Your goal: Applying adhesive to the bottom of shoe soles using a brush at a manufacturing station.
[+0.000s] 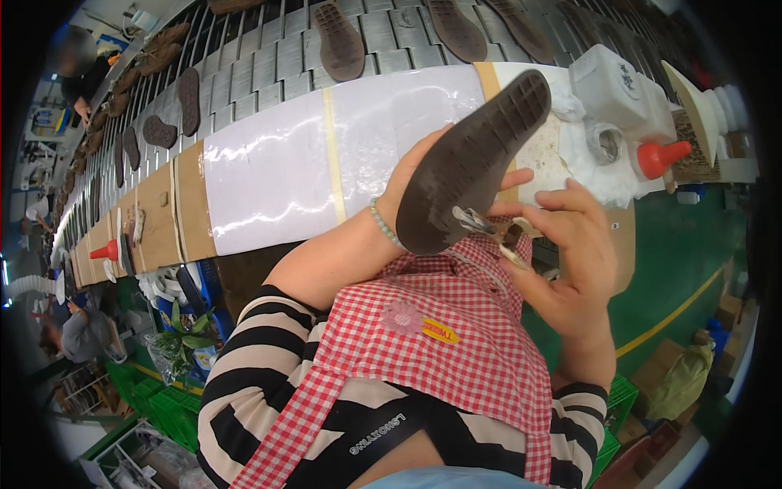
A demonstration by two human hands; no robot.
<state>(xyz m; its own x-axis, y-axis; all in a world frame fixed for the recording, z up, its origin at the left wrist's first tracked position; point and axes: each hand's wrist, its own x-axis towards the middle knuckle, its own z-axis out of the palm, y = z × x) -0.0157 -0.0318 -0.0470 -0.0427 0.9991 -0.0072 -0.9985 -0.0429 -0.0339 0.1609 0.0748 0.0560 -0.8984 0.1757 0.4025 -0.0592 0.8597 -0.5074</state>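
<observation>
In the head view, right above the red checked apron [456, 342], a dark brown shoe sole [472, 163] is held up tilted, tread side to the camera, heel end low. Most of the left hand [407, 183] is hidden behind the sole, so only the wrist with a bead bracelet and a few fingertips past the sole's right edge can be seen; it's wrapped around the sole. A small pair of scissors [489, 228] is gripped in the right hand [570, 244] and set at the heel edge, though the blades are hard to make out. On the white tabletop [277, 171] behind, a white squeeze bottle [611, 85] and a red-nozzled one [664, 155] are parked; their contents can't be seen. More soles [338, 37] are laid on the slatted conveyor [261, 65] further back.
</observation>
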